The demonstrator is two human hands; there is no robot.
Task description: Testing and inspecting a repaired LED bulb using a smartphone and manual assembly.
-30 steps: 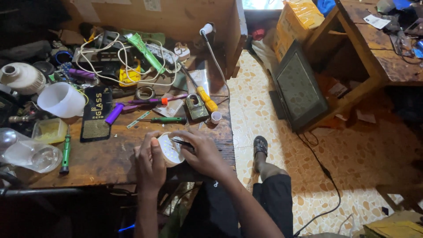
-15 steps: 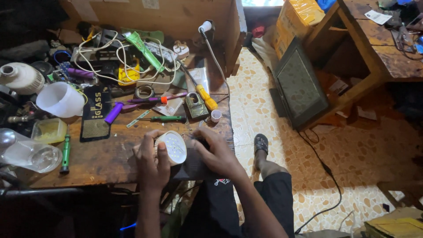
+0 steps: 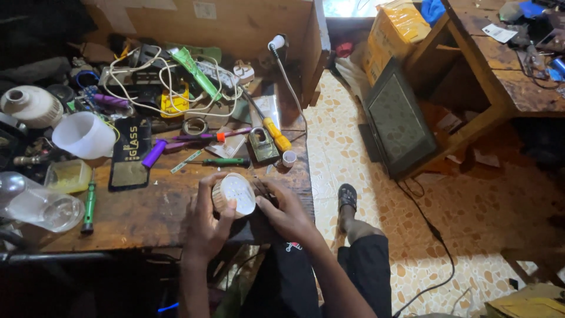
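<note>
Our left hand point(image 3: 207, 227) and right hand point(image 3: 286, 213) grasp a white disc point(image 3: 236, 194), fingers clenched; padlock point(image 3: 262, 145) at one o'clock on the surface point(image 3: 147, 209).

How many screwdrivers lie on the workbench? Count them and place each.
3. A green-handled screwdriver by the left edge, a dark green one above the hands, a yellow-handled one beside the padlock. Clutter may hide more.

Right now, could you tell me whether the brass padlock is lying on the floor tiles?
No, the brass padlock lies on the wooden workbench, beyond the white round disc that both hands hold.
</note>
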